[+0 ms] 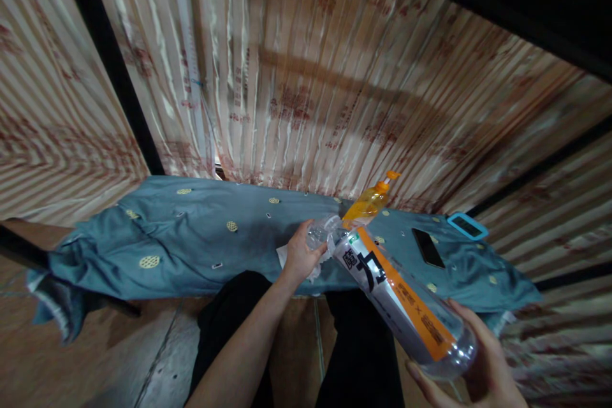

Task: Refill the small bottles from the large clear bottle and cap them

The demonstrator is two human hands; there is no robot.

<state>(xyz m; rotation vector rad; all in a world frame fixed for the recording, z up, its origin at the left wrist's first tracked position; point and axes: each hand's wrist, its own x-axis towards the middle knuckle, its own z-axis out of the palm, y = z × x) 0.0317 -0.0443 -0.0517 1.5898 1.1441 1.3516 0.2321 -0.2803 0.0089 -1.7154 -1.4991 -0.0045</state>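
My right hand (482, 357) grips the base end of a large clear plastic bottle (401, 306) with a silver and orange label. The bottle is tilted, its neck pointing up and left, away from me. Around a small clear plastic container (315, 234), perhaps a cup, the fingers of my left hand (302, 254) are closed. Bottle neck and container meet or overlap in view; I cannot tell whether they touch. A crumpled white tissue (283, 256) lies under my left hand. Just behind the bottle's neck stands a dispenser bottle (368, 205) of orange liquid with an orange top.
A blue-grey patterned cloth (191, 236) covers the low table. On its right lie a dark phone (428, 247) and a blue-framed device (467, 226). Pleated curtains (296, 76) hang behind, with dark frame bars (109, 64) around. My knees are close to the front edge.
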